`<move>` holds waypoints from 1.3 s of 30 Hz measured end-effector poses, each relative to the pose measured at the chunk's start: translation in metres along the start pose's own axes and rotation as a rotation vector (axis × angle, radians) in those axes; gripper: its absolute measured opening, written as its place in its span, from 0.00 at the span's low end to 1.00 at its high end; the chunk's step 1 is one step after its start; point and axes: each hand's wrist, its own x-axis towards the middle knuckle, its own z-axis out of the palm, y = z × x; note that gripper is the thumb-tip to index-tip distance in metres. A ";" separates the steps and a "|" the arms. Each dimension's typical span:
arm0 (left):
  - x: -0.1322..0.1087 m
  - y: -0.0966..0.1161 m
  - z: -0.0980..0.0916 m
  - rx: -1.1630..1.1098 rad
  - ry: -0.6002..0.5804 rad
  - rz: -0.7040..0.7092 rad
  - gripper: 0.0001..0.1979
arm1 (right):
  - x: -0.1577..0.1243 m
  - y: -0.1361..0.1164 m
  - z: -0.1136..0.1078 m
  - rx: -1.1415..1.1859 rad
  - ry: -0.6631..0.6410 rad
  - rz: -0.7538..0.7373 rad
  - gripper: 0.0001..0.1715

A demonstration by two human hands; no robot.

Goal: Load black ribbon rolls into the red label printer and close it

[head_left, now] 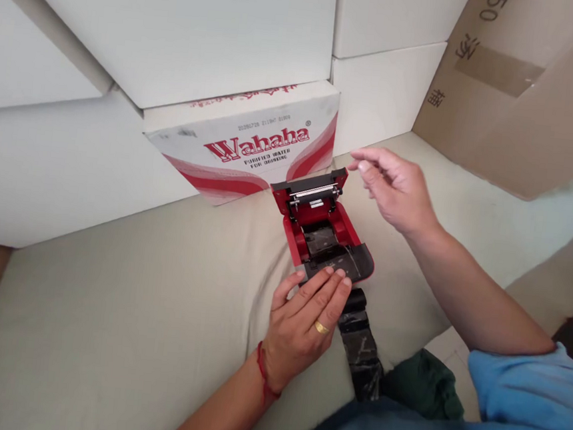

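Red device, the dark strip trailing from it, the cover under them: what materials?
Red device: likely moulded plastic, smooth semi-gloss shell. The bar in its open lid looks like metal, with a bright silver glint. Dark strip: thin glossy film with patchy reflections; plastic or coated paper, cannot tell. Cover: beige cloth, matt, with soft folds.

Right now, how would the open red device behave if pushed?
The red device looks small and plastic, so probably light. On the soft beige cushion it would likely drag, not slide. Its raised lid might flop shut.
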 end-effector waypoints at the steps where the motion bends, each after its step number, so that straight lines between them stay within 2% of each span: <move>1: 0.000 0.000 0.000 -0.006 -0.002 0.000 0.19 | 0.003 0.008 0.005 0.013 -0.034 -0.001 0.33; 3: -0.001 0.001 -0.001 -0.014 -0.008 -0.002 0.20 | 0.006 0.019 0.016 0.044 -0.120 0.000 0.40; 5: -0.001 0.002 -0.002 -0.019 -0.005 -0.003 0.21 | 0.005 0.023 0.023 0.086 -0.170 0.009 0.42; 10: 0.000 0.003 -0.004 -0.047 0.005 0.011 0.19 | -0.013 0.012 0.019 0.092 -0.132 -0.005 0.35; 14: 0.002 0.005 -0.007 -0.057 -0.019 0.035 0.18 | -0.035 0.008 0.006 0.029 -0.141 -0.127 0.32; 20: -0.001 0.007 -0.004 -0.082 -0.026 0.011 0.17 | -0.072 0.032 -0.001 0.003 -0.195 -0.296 0.24; 23: -0.004 0.005 -0.005 -0.126 -0.027 0.001 0.21 | -0.082 0.045 0.002 0.029 -0.231 -0.332 0.22; 27: -0.006 -0.012 -0.012 -0.163 0.055 -0.081 0.30 | -0.085 0.052 0.011 0.068 -0.176 -0.349 0.22; 29: -0.008 -0.027 -0.015 -0.161 0.091 -0.189 0.29 | -0.086 0.052 0.015 0.084 -0.120 -0.349 0.23; 33: -0.016 -0.056 -0.012 -0.320 0.029 -0.379 0.24 | -0.088 0.050 0.016 0.084 -0.130 -0.327 0.23; 36: -0.024 -0.069 -0.006 -0.370 0.010 -0.345 0.24 | -0.088 0.049 0.013 0.105 -0.151 -0.352 0.20; 39: -0.028 -0.072 -0.001 -0.343 0.034 -0.286 0.23 | -0.087 0.048 0.013 0.101 -0.147 -0.373 0.18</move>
